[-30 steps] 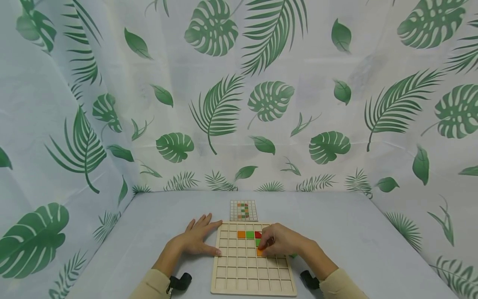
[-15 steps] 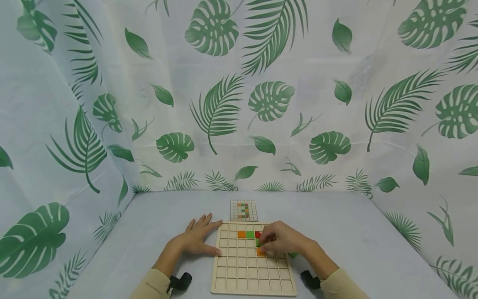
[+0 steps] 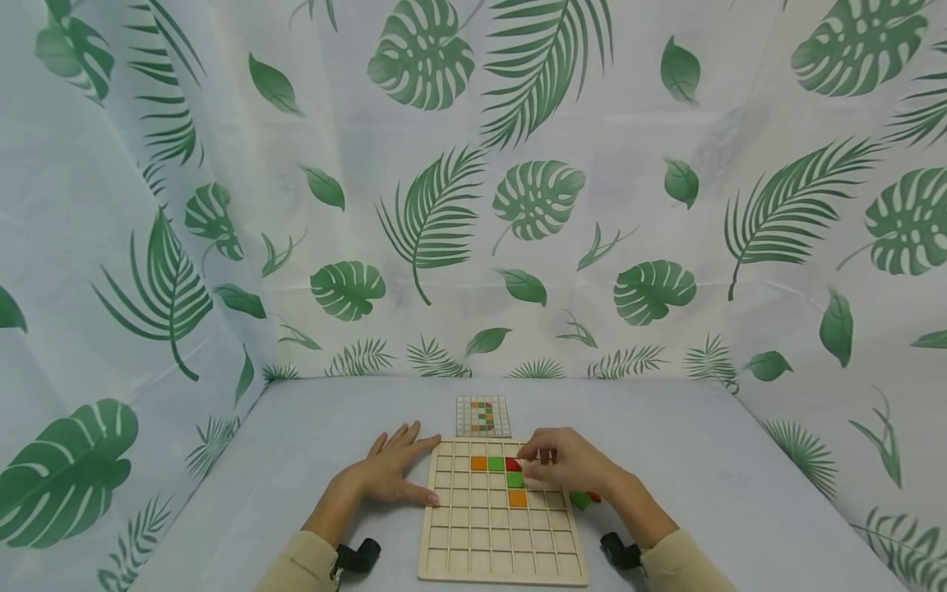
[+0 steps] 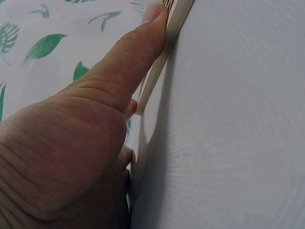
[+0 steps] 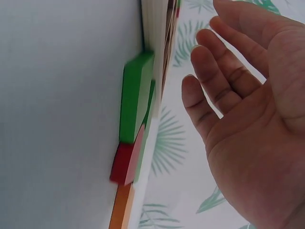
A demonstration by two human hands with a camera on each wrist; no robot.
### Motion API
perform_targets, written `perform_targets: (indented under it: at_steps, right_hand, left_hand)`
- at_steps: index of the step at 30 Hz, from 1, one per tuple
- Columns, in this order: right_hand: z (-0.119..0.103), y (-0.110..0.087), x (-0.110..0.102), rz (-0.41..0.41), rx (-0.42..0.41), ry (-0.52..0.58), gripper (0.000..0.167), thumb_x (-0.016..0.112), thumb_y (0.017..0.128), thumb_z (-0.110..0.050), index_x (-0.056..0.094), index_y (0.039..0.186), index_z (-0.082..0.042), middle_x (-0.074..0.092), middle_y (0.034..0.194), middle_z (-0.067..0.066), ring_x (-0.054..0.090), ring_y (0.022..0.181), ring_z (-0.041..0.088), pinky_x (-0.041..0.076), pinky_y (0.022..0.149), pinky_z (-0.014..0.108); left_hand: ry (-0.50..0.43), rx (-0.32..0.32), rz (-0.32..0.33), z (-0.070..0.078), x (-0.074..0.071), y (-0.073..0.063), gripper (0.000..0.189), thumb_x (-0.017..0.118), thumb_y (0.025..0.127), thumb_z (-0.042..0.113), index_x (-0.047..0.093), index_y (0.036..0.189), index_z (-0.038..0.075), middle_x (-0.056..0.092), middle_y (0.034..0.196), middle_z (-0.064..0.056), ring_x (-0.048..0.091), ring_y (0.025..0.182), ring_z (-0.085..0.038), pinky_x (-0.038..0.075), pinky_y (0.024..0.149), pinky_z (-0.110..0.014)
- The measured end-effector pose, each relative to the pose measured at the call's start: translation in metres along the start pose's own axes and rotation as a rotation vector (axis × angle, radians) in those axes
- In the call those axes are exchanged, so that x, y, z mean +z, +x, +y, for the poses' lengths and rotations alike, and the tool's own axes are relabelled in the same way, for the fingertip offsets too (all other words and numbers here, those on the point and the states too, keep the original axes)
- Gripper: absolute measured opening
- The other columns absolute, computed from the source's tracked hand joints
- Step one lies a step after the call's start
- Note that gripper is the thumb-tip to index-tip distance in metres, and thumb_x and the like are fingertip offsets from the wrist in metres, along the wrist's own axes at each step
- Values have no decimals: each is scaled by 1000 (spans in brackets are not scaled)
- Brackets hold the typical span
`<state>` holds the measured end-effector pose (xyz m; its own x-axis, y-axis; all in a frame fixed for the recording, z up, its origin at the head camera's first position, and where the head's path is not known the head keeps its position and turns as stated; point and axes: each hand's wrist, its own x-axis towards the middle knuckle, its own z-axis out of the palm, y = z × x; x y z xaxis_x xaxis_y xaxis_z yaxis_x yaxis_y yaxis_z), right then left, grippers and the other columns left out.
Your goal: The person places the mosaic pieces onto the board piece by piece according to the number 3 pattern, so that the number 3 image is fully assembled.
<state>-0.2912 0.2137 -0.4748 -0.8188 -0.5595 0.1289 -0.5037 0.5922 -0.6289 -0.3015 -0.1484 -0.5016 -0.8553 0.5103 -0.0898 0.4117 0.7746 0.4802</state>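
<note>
A wooden grid board (image 3: 503, 541) lies flat on the table. Its upper cells hold an orange tile (image 3: 479, 463), a green tile (image 3: 496, 464) and a red piece (image 3: 512, 464) in a row; a second green and a second orange tile run down below the red one. Spread along the board's left side, my left hand (image 3: 388, 477) touches its edge with thumb and index finger. My right hand (image 3: 570, 462) hovers above the board's upper right, fingers loosely bent and holding nothing, as the right wrist view confirms.
Loose pieces lie on the table by the board's right edge: a green block (image 5: 133, 102), a red block (image 5: 125, 160) and an orange block (image 5: 121, 207). A small pattern card (image 3: 482, 432) sits behind the board. Leaf-printed cloth (image 3: 473, 247) hangs behind.
My right hand has let go of the lower orange tile and moved up and slightly right, uncovering that tile and the green one above. The left hand stays still.
</note>
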Motion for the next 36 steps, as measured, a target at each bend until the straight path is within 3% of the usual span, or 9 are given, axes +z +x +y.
perform_targets:
  at_steps: [10,36]
  right_hand:
    - [15,-6,-8,31,71,47,22,81,92,-20,80,114,-17,71,97,-8,58,81,12,51,67,25]
    - [39,-19,-29,66,129,-4,21,81,92,-23,79,112,-16,70,93,-7,57,80,13,51,65,24]
  left_hand:
    - [-3,-1,4,1,0,-1,104,79,78,70,37,163,28,13,173,-23,8,161,-45,3,128,-68]
    - [7,-19,-2,5,-1,-2,106,80,77,69,36,163,27,13,174,-22,8,161,-44,4,128,-67]
